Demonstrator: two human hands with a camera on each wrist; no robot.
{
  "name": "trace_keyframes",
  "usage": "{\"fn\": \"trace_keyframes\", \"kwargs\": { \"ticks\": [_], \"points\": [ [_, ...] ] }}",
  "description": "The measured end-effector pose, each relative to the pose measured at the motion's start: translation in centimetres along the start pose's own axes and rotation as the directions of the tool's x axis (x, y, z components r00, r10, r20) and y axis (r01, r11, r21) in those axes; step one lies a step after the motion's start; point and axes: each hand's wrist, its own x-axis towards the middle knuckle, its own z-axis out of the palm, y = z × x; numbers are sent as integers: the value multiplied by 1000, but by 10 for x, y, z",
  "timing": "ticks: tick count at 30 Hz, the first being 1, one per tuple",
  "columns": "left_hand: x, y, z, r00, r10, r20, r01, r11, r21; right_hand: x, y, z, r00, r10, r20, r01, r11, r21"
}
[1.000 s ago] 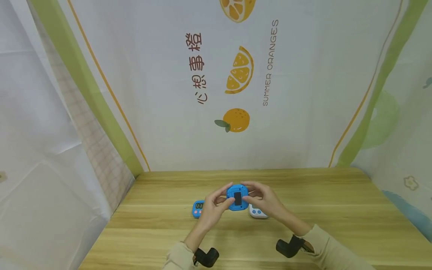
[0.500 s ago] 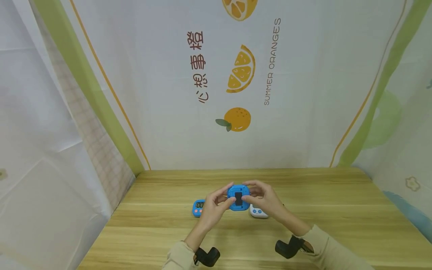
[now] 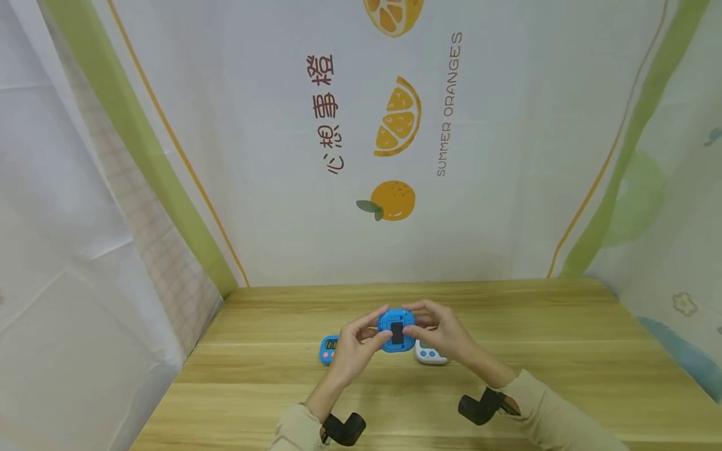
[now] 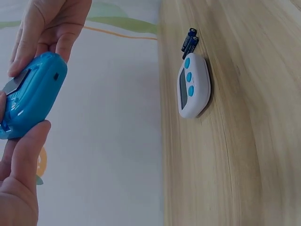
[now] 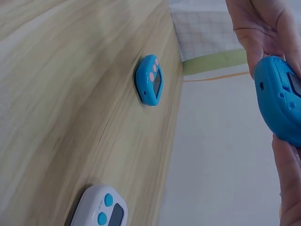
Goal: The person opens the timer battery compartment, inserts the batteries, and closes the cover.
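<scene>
- Closest to the person, two beige sleeves (image 3: pixel 555 413) reach over the wooden table (image 3: pixel 248 401), a black mount (image 3: pixel 345 430) at the left wrist and another on the right.
- Past them, the left hand (image 3: pixel 356 347) pinches one side of a blue device (image 3: pixel 397 330), thumb on the face turned to the person, fingers behind.
- The right hand (image 3: pixel 442 331) pinches the opposite side the same way, its thumb by a dark rectangular panel (image 3: pixel 397 334).
- The blue device is held up above the table, between both hands.
- On the table, partly behind the left hand, sits a blue timer (image 5: pixel 149 80) with pink buttons, "00" on its display.
- A white timer (image 4: pixel 193 84) with three blue buttons lies partly behind the right hand; two dark batteries (image 4: pixel 190 43) are just beside it, their lettering perhaps too small for me to read.
- Farthest off, a white cloth (image 3: pixel 271 207) carries orange prints, "SUMMER ORANGES" (image 3: pixel 449 105) running sideways and "心想事橙" (image 3: pixel 323 114).
</scene>
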Motion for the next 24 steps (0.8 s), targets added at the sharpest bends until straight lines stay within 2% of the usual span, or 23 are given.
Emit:
{"fn": "trace_keyframes", "kwargs": {
  "ticks": [7,16,24],
  "points": [
    [-1,-1,4,999,-29,38,29,999,-12,-7,5,-5,998,-55,41,54,998,34],
    [0,-6,9,999,-35,38,36,999,-35,-12,8,-9,995,-63,80,59,997,48],
    [-1,-13,13,997,-71,41,74,994,-78,-17,12,-11,990,-69,121,63,997,53]
  ]
}}
